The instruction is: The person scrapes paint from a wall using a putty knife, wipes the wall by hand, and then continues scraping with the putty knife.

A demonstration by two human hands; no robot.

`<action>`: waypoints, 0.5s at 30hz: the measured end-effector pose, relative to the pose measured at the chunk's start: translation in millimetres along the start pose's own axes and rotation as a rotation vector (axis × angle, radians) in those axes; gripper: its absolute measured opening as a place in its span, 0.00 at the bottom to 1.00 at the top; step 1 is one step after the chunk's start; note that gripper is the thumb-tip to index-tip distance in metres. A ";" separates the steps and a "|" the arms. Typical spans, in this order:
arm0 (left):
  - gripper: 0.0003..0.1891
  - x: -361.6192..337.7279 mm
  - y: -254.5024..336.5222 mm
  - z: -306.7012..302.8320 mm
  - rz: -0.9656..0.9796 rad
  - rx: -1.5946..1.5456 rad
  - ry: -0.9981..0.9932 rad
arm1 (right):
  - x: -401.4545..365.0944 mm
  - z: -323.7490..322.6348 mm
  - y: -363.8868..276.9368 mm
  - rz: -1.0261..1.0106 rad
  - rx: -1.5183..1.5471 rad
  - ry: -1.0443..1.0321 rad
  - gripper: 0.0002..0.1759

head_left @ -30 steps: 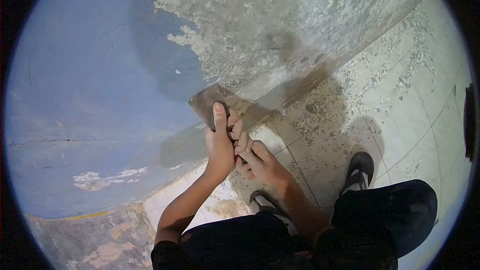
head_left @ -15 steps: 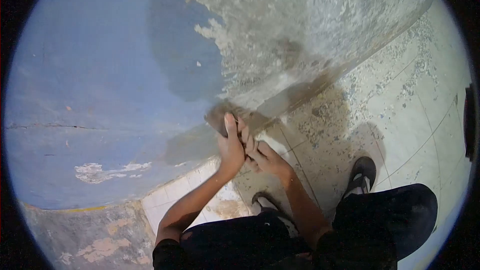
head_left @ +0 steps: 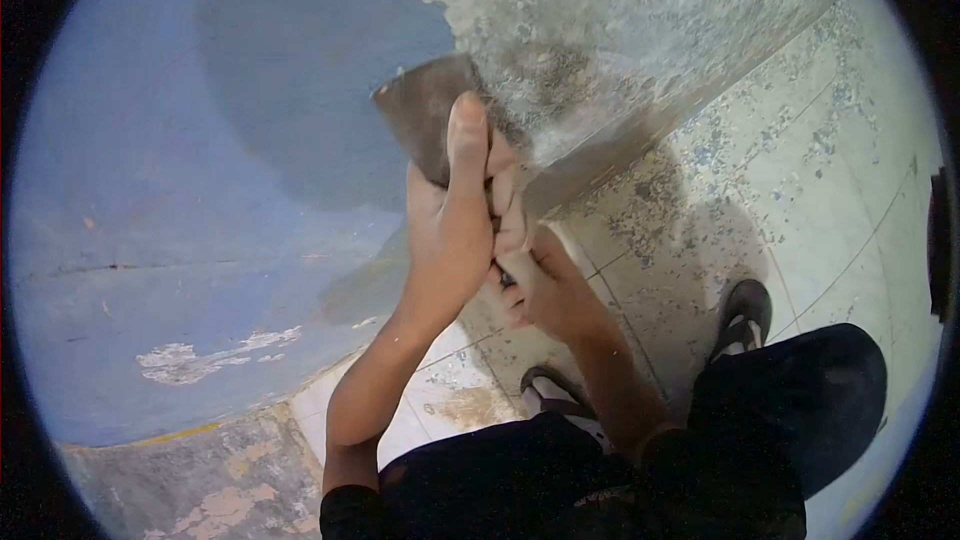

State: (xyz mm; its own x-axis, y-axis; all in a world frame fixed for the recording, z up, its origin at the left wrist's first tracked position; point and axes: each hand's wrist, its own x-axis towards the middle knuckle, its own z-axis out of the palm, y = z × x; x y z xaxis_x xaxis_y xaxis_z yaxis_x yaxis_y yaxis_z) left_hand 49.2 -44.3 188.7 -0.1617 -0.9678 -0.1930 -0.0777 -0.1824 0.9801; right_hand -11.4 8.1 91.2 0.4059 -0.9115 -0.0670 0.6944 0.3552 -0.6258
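A paint scraper (head_left: 425,112) with a wide, dark metal blade lies against the wall, its edge at the border of the blue paint (head_left: 300,90) and the bare grey plaster (head_left: 560,20). My left hand (head_left: 455,210) is wrapped round it near the blade, thumb stretched along the metal. Lower down, my right hand (head_left: 540,285) closes round the handle end. Most of the handle is hidden by my fingers.
Paint flakes (head_left: 650,210) lie scattered over the tiled floor (head_left: 800,240) along the wall's foot. My feet, in sandals (head_left: 745,315), stand on the tiles. A cracked white patch (head_left: 210,355) marks the lower blue wall, above a grey worn surface (head_left: 220,475).
Both hands have moved up along the wall with the scraper, away from my body. The blade, blurred and mostly covered before, now shows clearly.
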 end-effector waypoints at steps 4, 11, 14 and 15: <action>0.23 -4.0 -19.3 18.1 0.045 -0.081 0.085 | -11.5 -24.3 -2.0 0.018 0.020 0.010 0.18; 0.24 -15.5 -82.9 7.9 -0.033 -0.118 0.283 | -14.2 -50.2 30.4 0.205 -0.128 0.065 0.16; 0.23 -10.0 -35.7 14.4 -0.053 -0.195 0.158 | -22.3 -25.4 -8.1 0.207 -0.109 0.033 0.15; 0.23 -9.8 -35.3 16.6 -0.050 -0.193 0.155 | -23.2 -22.3 -16.6 0.186 -0.063 -0.014 0.15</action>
State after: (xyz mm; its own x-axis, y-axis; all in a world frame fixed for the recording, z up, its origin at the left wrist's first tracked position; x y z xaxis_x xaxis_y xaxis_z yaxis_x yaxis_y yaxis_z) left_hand 37.2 -25.5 155.3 -0.0088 -0.9692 -0.2463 0.1103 -0.2457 0.9630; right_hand -45.6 18.7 85.8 0.5323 -0.8283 -0.1749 0.5683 0.5028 -0.6513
